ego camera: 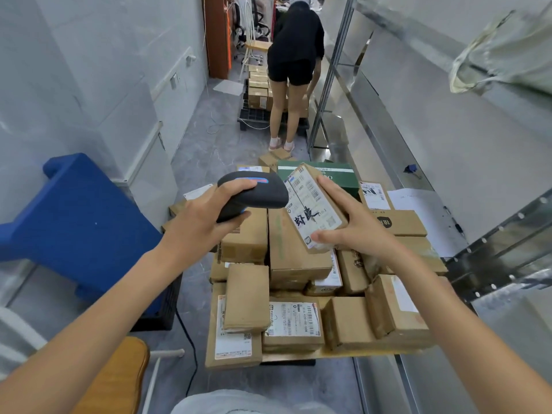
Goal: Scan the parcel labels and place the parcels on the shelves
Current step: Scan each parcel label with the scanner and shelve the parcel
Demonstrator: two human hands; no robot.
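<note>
Both forearms reach in from the lower corners of the frame and meet at its centre, above a heap of cardboard parcels [298, 294]. The left hand [200, 222] comes up from the lower left with the wrist slightly bent, its fingers curled round the handle of a black barcode scanner [254, 194]; the thumb lies along the near side of the grip and the scanner's head points right, almost touching the parcel held beside it. The right hand [355, 225] comes in from the lower right and grips a small brown parcel [316, 207], fingers spread along its far long edge and the thumb pressed on the near lower corner, so the box is clamped between them. The parcel is tilted, its white shipping label [312, 210] with barcodes and a large handwritten mark facing up toward the camera. It hangs just above the heap, at the centre of the frame, in front of a green box [337, 174]. To the left stands a blue plastic pallet [80, 222], leaning on edge. Metal shelves [493, 249] run along the right side of the frame. In the upper middle, down the aisle, a person in black [294, 55] bends over another stack of boxes [258, 88].
</note>
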